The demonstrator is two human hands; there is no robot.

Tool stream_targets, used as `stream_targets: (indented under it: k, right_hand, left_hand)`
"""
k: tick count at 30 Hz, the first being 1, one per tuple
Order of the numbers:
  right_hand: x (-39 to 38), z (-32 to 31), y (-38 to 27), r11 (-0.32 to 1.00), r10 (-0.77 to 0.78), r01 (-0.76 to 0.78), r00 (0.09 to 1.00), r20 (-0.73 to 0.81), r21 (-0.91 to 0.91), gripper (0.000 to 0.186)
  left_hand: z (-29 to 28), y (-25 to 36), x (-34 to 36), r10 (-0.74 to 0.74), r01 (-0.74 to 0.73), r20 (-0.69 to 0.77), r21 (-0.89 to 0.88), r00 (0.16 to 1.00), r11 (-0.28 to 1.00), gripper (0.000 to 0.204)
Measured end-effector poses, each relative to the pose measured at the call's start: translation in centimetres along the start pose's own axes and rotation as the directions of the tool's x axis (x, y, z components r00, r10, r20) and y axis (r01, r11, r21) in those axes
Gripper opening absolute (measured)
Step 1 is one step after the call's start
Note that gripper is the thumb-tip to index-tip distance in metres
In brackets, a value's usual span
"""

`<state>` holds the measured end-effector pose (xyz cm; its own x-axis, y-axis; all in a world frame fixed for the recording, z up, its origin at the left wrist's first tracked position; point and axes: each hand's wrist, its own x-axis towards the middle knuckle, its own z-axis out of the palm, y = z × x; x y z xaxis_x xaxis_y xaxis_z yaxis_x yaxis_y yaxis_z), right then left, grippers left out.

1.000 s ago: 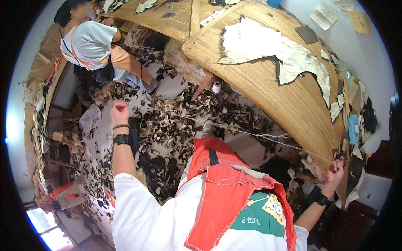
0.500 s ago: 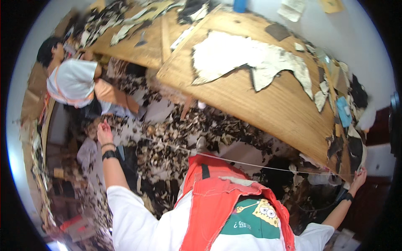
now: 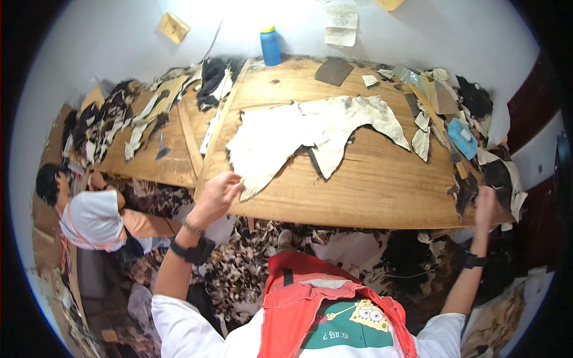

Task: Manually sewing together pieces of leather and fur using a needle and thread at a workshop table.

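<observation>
A pale, irregular hide piece [image 3: 268,134] lies flat on the wooden table [image 3: 382,197], its ragged edge dark in places. My left hand [image 3: 219,196] is at the hide's lower left corner, fingers curled together; whether they pinch the edge or something thin, I cannot make out. Out at the table's right end, my right hand [image 3: 484,206] looks closed and is slightly blurred, beside dark hide scraps [image 3: 464,196]. What it holds, if anything, is hidden. Below the table edge a thin pale cord [image 3: 412,275] curves over the dark floor; its ends do not show.
A co-worker [image 3: 92,218] bends at the table's left end. Piled scraps [image 3: 110,122] cover that end, near a wooden strip [image 3: 224,122]. A blue bottle [image 3: 270,46] stands by the wall. A light blue packet [image 3: 462,138] lies at right. Hide bits [image 3: 239,286] litter the floor.
My view has swung toward the table. My left hand has come from out over the floor to the hide's corner. The cord stretched across in front of me now hangs low.
</observation>
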<state>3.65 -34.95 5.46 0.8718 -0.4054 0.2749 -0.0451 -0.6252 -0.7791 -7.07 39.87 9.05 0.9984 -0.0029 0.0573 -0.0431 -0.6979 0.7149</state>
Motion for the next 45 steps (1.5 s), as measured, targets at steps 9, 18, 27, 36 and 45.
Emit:
stream_targets:
  k: [9,18,27,36,45]
  right_hand:
    - [-11.3,33.5,-23.8,0.78,0.12,-0.497,0.715,0.688,0.38,0.023]
    - [-8.3,46.8,-29.5,0.975,0.211,-0.208,0.758,0.617,-0.078,0.035]
    - [-2.9,48.5,-32.9,0.996,-0.029,0.068,0.85,0.526,-0.054,0.024]
    - [-1.5,50.8,-30.9,0.988,-0.15,0.112,0.854,0.497,0.104,0.015]
    - [-1.2,51.9,-30.7,0.953,-0.297,0.234,0.853,0.43,0.194,0.013]
  left_hand:
    - [8.5,-3.0,25.9,0.153,-0.334,0.402,0.432,0.903,0.837,0.074]
    - [6.8,-7.5,33.0,0.39,-0.6,0.528,0.316,0.754,0.735,0.084]
    - [6.4,-7.9,42.4,0.419,-0.391,0.63,-0.192,0.654,0.9,0.028]
    - [8.9,-9.9,42.8,0.482,-0.365,0.603,-0.315,0.635,0.876,0.023]
    - [8.5,-9.5,42.9,0.54,-0.521,0.553,-0.21,0.634,0.827,0.028]
